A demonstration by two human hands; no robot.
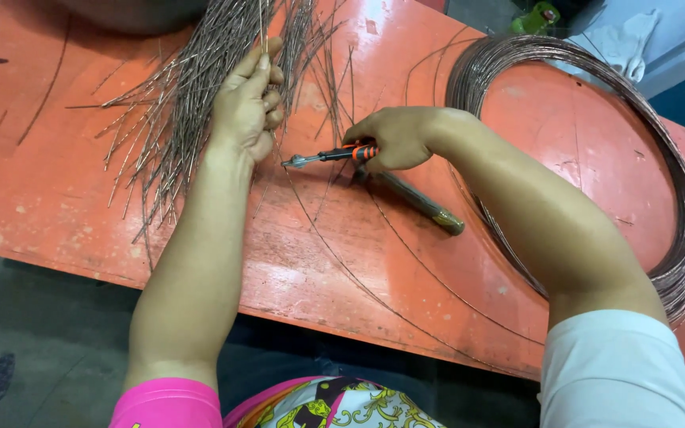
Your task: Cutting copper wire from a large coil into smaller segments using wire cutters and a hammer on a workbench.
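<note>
Orange table; right hand around cutters

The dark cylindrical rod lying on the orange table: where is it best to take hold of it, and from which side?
Probably grip the dark cylindrical rod at its free lower-right end, coming from above. That end lies bare on the orange table; the other end is under the right hand holding the orange-handled cutters.

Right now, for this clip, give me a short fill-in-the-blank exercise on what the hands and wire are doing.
1. The left hand rests on a pile of cut ____ pieces.
2. The right hand grips orange-handled ____.
3. The big wire coil lies on the person's ____ side.
4. The table is painted ____.

Missing words: wire; cutters; right; orange
</note>
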